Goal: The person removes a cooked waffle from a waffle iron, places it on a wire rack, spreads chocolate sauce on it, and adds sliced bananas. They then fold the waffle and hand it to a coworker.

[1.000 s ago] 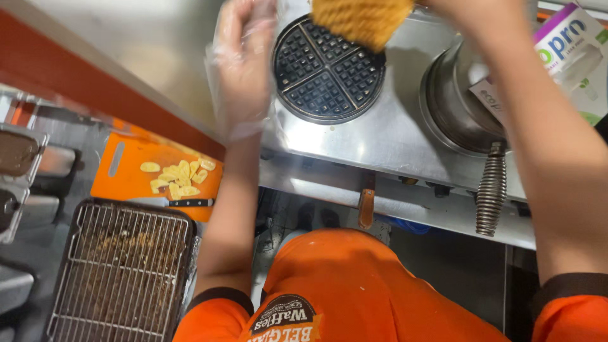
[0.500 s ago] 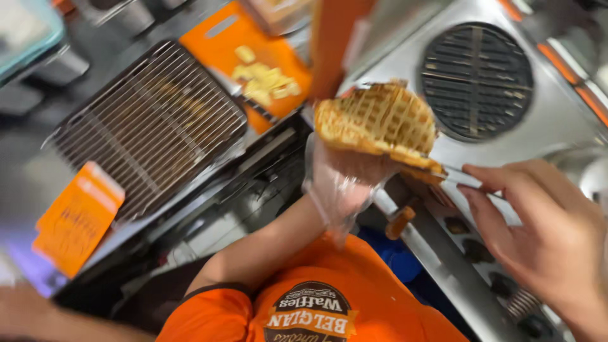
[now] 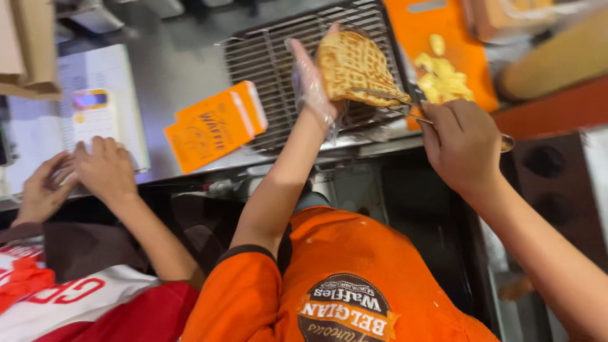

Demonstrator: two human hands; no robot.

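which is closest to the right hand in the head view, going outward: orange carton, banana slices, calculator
From the right hand:
1. banana slices, just above it on the orange cutting board.
2. orange carton, to its left past the wire rack.
3. calculator, far left, by another person's hands.
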